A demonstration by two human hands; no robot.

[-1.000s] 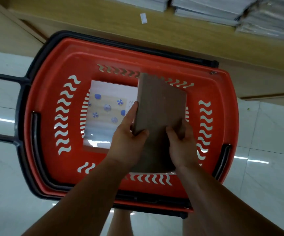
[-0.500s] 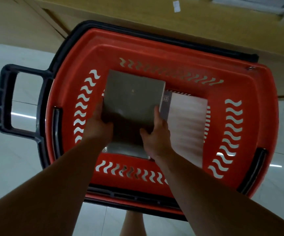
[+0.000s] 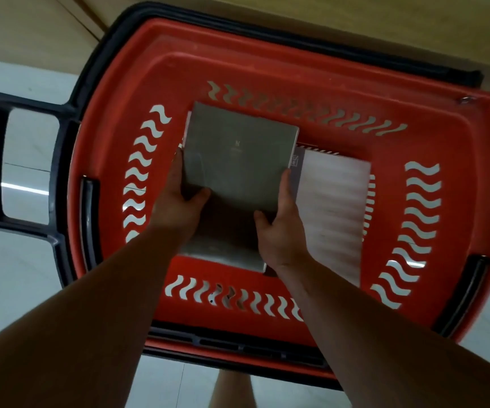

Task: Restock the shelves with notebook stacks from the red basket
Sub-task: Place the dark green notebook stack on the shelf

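You have both hands on the grey notebook stack [image 3: 237, 160], which sits in the left-centre of the red basket [image 3: 267, 69], its far edge close to the basket's far wall. Your left hand [image 3: 176, 207] grips the stack's left edge, thumb curled over the cover and fingers down the side. Your right hand [image 3: 279, 231] grips the right edge the same way, a little nearer to you. Whether the stack is off the basket floor yet, I cannot tell.

Just beside it, toward the basket's right wall, lies a pale striped notebook stack [image 3: 332, 207], and your right fingers are down in the narrow gap between the two. Keep those fingers tight against the grey stack so that you do not drag the pale one along with it.

This looks like the lift-out step. Get your fingertips properly under the bottom book on both sides before you raise it; a squeeze from the edges alone may let the middle books slide out. Bring it up level and straight, clear of the near wall and the black rim. A pale sliver shows under the far left corner, so check that nothing underneath is catching.

The wooden panel [image 3: 355, 22] runs along the basket's far side; the shelf boards themselves are out of view.
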